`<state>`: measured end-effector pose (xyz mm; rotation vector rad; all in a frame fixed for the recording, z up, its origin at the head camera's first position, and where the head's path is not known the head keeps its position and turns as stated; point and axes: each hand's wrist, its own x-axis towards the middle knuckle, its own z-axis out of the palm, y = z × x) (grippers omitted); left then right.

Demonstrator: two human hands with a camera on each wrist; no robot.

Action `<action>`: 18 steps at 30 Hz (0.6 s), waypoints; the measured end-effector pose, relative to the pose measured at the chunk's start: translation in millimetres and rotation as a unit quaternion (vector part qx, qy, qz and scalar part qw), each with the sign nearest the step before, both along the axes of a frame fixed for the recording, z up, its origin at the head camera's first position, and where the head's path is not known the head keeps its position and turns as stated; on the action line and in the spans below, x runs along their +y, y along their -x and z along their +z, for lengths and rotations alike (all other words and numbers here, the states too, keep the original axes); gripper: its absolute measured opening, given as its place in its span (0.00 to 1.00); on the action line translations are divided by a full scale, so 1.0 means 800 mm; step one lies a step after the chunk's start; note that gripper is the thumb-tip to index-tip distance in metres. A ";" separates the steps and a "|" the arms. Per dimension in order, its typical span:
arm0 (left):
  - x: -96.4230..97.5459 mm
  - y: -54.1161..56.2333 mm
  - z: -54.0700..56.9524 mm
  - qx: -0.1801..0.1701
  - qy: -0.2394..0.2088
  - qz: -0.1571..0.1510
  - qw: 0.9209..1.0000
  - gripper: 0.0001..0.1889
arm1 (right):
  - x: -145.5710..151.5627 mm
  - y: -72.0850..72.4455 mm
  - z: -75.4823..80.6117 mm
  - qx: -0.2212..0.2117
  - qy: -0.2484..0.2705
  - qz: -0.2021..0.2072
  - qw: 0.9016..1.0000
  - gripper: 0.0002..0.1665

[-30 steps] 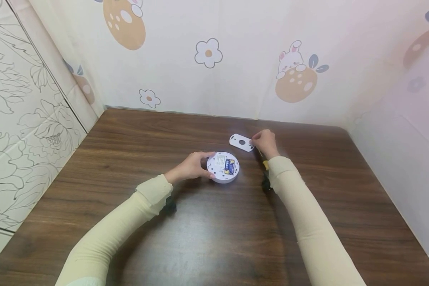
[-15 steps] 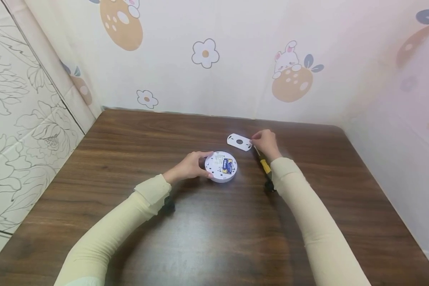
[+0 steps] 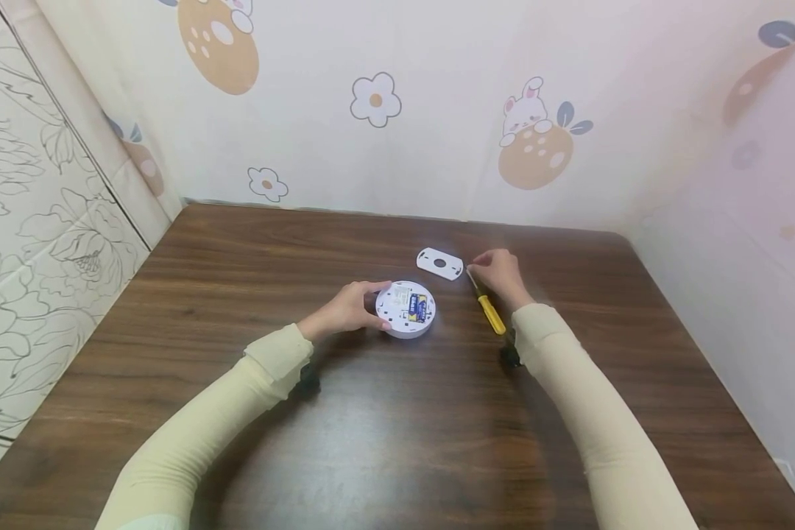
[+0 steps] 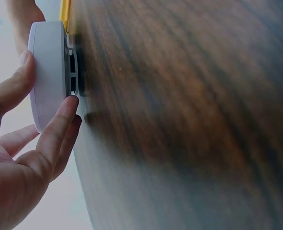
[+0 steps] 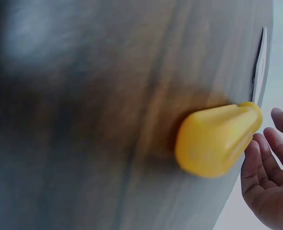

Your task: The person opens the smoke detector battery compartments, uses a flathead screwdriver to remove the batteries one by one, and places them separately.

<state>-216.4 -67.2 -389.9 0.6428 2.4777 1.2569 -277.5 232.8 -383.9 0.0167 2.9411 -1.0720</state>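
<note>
My left hand (image 3: pixel 347 308) holds a round white smoke alarm (image 3: pixel 397 324) by its left rim, back side up, with a blue-and-yellow battery (image 3: pixel 417 308) showing in it. The left wrist view shows the thumb and fingers of that hand (image 4: pixel 31 158) on opposite sides of the alarm (image 4: pixel 50 72), whose dark vented face is towards the tabletop. My right hand (image 3: pixel 500 272) is beside the metal end of a yellow-handled screwdriver (image 3: pixel 492 315). In the right wrist view, its thumb and forefinger (image 5: pixel 270 177) are slightly apart, nothing visible between them. The screwdriver handle (image 5: pixel 213 141) lies on the table.
A white mounting plate (image 3: pixel 440 263) with a round central hole lies behind the alarm, left of my right hand. Everything lies on a brown wood-grain table (image 3: pixel 384 434). A patterned curtain (image 3: pixel 437 147) hangs along the table's back edge.
My right hand has drawn slightly away from the mounting plate's right end, and its wrist has shifted right, uncovering the screwdriver. The left hand still holds the smoke alarm.
</note>
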 end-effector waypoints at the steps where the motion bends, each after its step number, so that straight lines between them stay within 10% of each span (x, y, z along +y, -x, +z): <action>1: 0.000 0.000 0.000 -0.001 0.000 0.000 1.000 0.43 | 0.001 -0.001 0.000 0.000 -0.002 0.001 1.000 0.20; 18: 0.001 -0.001 0.001 0.008 -0.004 -0.005 1.000 0.42 | 0.016 -0.028 -0.001 -0.021 -0.010 0.009 1.000 0.22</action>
